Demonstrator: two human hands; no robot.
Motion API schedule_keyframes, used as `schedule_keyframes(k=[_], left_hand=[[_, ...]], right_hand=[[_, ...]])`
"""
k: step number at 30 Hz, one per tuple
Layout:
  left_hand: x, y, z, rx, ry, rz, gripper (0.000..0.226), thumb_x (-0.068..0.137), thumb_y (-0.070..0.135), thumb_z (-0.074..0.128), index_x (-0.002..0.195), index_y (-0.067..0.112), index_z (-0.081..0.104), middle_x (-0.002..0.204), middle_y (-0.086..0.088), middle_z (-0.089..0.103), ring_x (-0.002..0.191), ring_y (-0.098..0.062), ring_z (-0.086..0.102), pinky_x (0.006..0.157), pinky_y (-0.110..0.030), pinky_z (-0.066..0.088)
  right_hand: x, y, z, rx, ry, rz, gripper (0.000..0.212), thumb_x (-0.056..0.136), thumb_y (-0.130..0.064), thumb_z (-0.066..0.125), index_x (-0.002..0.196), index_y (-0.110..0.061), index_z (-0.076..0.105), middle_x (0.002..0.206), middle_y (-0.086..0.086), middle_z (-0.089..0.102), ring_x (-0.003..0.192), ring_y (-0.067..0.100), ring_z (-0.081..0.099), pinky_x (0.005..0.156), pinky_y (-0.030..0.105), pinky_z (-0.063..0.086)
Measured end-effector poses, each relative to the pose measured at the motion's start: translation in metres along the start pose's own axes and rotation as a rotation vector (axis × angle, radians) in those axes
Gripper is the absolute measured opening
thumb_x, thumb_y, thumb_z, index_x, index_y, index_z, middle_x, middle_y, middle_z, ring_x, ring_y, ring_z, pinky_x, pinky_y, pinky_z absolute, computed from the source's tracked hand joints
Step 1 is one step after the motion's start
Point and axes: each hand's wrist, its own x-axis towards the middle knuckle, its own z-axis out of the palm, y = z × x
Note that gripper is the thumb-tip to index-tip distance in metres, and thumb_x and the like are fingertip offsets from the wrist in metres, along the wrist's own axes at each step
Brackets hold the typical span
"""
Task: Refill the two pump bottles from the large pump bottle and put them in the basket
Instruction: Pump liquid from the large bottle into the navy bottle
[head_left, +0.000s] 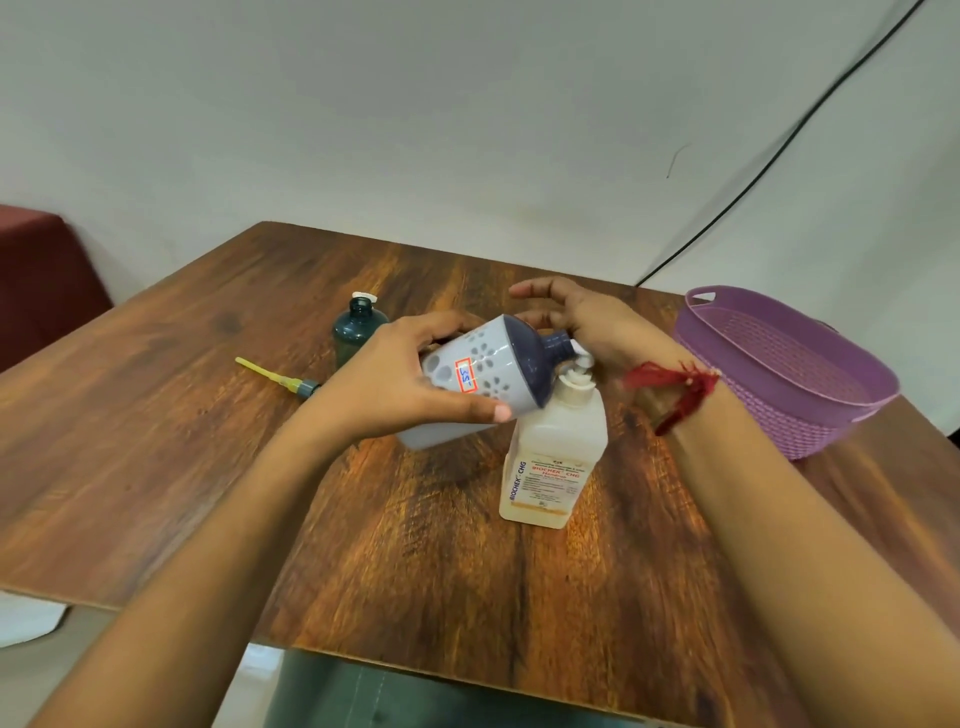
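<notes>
Bottle (480, 353), rounded floral plastic, in left hand (395, 387) grip; right hand (582, 314) slack by square pump bottle (558, 457).

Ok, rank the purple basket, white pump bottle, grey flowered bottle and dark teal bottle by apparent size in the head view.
1. purple basket
2. white pump bottle and grey flowered bottle, about alike; the grey one is held nearer the camera, so unranked
3. dark teal bottle, partly hidden, farther back
</notes>
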Motion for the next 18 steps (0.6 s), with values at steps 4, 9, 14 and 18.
schedule_keyframes(k=[4,9,14,18], left_hand=[[-0.004,-0.003,0.006,-0.050,0.018,0.006,0.068,0.053,0.065,0.071,0.110,0.031,0.057,0.090,0.016,0.062,0.078,0.000,0.062,0.062,-0.014,0.047],[-0.002,-0.001,0.004,-0.047,0.030,0.020,0.070,0.053,0.066,0.070,0.112,0.032,0.057,0.093,0.015,0.062,0.081,-0.001,0.062,0.064,-0.016,0.050],[-0.002,-0.005,0.004,-0.048,0.018,0.027,0.064,0.055,0.065,0.071,0.109,0.035,0.055,0.093,0.014,0.063,0.080,-0.003,0.063,0.065,-0.019,0.053],[-0.002,-0.007,0.006,-0.062,0.006,0.020,0.064,0.054,0.065,0.070,0.110,0.039,0.053,0.096,0.014,0.063,0.083,-0.003,0.063,0.066,-0.018,0.052]], right_hand=[[-0.001,0.002,0.000,-0.075,-0.020,0.015,0.038,0.097,0.003,0.032,0.098,-0.026,0.057,0.100,0.005,0.062,0.082,0.016,0.062,0.050,0.020,0.050],[0.002,-0.011,-0.004,-0.146,-0.045,-0.007,0.044,0.093,0.012,0.034,0.113,-0.022,0.053,0.082,0.001,0.067,0.057,0.005,0.066,0.044,0.018,0.046],[0.006,0.003,-0.003,-0.136,0.005,-0.052,0.049,0.091,0.010,0.035,0.110,-0.030,0.054,0.071,-0.005,0.071,0.069,0.011,0.068,0.047,0.020,0.049],[0.004,0.007,-0.004,-0.140,-0.005,-0.043,0.053,0.085,0.015,0.033,0.109,-0.026,0.055,0.084,0.005,0.066,0.074,0.016,0.067,0.049,0.023,0.049]])
